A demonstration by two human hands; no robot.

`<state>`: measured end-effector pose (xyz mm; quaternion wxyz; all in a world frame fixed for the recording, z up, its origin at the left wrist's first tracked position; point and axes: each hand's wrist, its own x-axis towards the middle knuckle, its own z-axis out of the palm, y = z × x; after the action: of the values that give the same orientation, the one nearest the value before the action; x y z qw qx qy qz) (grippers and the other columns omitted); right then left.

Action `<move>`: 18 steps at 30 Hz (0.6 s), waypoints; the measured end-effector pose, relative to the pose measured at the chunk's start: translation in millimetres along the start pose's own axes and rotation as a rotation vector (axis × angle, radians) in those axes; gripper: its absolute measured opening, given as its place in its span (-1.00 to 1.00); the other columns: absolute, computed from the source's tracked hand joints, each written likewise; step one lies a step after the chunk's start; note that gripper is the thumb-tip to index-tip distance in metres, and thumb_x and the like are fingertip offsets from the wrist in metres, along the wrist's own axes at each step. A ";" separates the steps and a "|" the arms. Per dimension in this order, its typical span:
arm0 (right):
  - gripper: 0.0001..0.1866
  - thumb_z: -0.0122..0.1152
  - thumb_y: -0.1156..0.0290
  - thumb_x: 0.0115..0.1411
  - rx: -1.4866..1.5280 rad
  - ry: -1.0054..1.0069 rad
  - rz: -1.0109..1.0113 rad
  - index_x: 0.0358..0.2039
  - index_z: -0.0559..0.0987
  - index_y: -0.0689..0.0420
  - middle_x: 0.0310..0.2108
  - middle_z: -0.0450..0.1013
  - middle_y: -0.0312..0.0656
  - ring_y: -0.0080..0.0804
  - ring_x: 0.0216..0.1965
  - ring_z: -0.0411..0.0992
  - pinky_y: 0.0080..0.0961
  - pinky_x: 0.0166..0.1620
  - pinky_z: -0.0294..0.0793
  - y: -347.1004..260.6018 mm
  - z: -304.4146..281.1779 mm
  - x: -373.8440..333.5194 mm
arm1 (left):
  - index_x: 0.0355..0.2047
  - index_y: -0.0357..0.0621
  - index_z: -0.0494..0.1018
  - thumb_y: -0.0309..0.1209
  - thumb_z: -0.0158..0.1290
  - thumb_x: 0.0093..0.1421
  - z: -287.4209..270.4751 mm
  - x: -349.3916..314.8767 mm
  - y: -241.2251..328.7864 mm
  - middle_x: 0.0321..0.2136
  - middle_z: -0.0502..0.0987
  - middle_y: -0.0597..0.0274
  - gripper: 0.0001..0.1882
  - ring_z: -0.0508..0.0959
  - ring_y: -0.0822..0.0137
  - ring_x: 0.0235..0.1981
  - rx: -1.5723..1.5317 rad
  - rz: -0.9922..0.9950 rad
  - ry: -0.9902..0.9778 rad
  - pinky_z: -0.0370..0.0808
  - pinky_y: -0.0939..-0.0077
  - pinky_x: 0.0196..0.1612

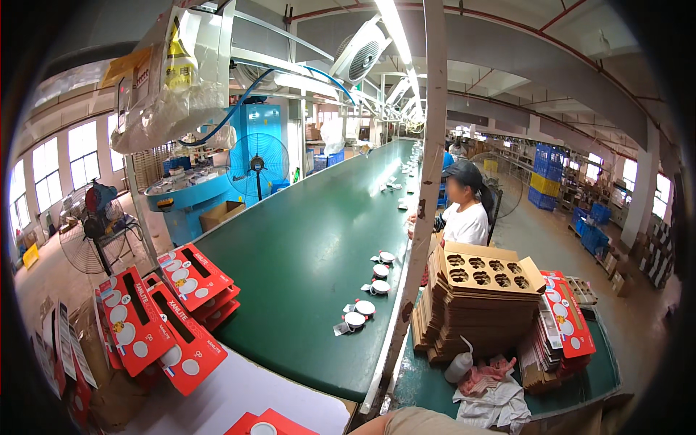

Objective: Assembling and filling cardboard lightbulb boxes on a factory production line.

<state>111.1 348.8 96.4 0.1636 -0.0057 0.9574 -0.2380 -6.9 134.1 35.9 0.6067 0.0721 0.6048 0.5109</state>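
Observation:
Neither of my hands shows; only a strip of bare arm and beige cloth (428, 422) comes in at the lower edge. Nearest to it, a red carton (291, 425) with a white round shape on it lies on the pale tabletop (210, 399), cut off by the frame. Several flat red cartons (194, 277) with dark windows are heaped at the left, some leaning over the table's side. On the green conveyor belt (290, 290), small white round lamp-like pieces (354, 320) sit in a line along the right side.
A white post (420, 217) rises beside the belt. To its right stand stacked cardboard inserts (475, 308) with cut-outs, more red cartons (568, 312), a squeeze bottle (460, 366) and cloths (493, 399). A person (466, 210) sits farther along. Standing fans (257, 165) are at the left.

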 end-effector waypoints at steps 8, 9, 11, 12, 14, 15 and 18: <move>-0.57 -0.15 0.11 0.31 0.366 0.122 0.238 -0.14 0.49 0.22 -0.36 0.53 0.14 0.14 -0.29 0.52 -0.01 -0.23 0.48 13.9 27.0 13.9 | 0.11 -0.27 0.36 -0.55 -0.14 0.33 10.3 -21.0 4.0 -0.19 0.34 0.26 -0.66 0.47 0.44 -0.24 0.639 0.418 0.008 0.39 0.73 -0.29; -0.55 -0.17 0.11 0.33 0.291 0.105 0.120 -0.13 0.49 0.25 -0.35 0.53 0.15 0.16 -0.26 0.51 -0.02 -0.19 0.48 19.1 31.4 15.4 | 0.13 -0.27 0.35 -0.55 -0.14 0.33 10.1 -19.5 2.8 -0.18 0.33 0.26 -0.64 0.46 0.45 -0.22 0.594 0.342 0.016 0.39 0.74 -0.28; -0.55 -0.20 0.13 0.35 0.211 0.094 -0.027 -0.11 0.46 0.29 -0.34 0.53 0.14 0.17 -0.24 0.50 -0.03 -0.17 0.47 31.3 43.6 22.4 | 0.10 -0.23 0.37 -0.50 -0.11 0.34 7.7 -13.3 -3.2 -0.18 0.35 0.28 -0.67 0.48 0.46 -0.24 0.698 0.641 0.019 0.39 0.75 -0.29; -0.56 -0.17 0.14 0.34 0.206 0.106 -0.045 -0.08 0.43 0.29 -0.35 0.53 0.14 0.17 -0.26 0.50 -0.03 -0.18 0.47 39.6 50.8 27.4 | 0.09 -0.22 0.38 -0.48 -0.10 0.35 5.8 -9.9 -7.6 -0.18 0.36 0.29 -0.68 0.49 0.47 -0.25 0.748 0.793 0.021 0.39 0.75 -0.30; -0.56 -0.13 0.17 0.32 0.230 0.138 -0.061 -0.02 0.38 0.30 -0.37 0.53 0.14 0.17 -0.29 0.50 -0.03 -0.21 0.47 56.2 68.0 40.7 | 0.11 -0.20 0.36 -0.44 -0.08 0.35 -0.6 -0.7 -11.8 -0.20 0.39 0.30 -0.66 0.50 0.46 -0.24 0.566 0.478 0.014 0.41 0.72 -0.29; -0.56 -0.10 0.18 0.31 0.262 0.157 -0.075 0.01 0.35 0.31 -0.39 0.52 0.13 0.17 -0.30 0.50 -0.03 -0.23 0.46 63.2 75.6 50.6 | 0.13 -0.19 0.35 -0.43 -0.07 0.36 -2.9 0.8 -14.1 -0.21 0.40 0.31 -0.65 0.50 0.45 -0.24 0.474 0.322 0.012 0.41 0.71 -0.29; -0.50 -0.04 0.22 0.28 0.338 0.211 -0.095 0.09 0.27 0.33 -0.42 0.52 0.12 0.17 -0.35 0.50 -0.03 -0.28 0.46 75.2 91.7 71.7 | 0.12 -0.16 0.34 -0.39 -0.05 0.36 -2.2 -2.5 -16.9 -0.26 0.44 0.32 -0.66 0.51 0.44 -0.26 0.612 0.781 0.063 0.43 0.70 -0.28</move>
<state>77.2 367.5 -36.7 0.0495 0.0016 0.9142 -0.4022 1.0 123.3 25.1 0.3023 0.4524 0.6731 0.5009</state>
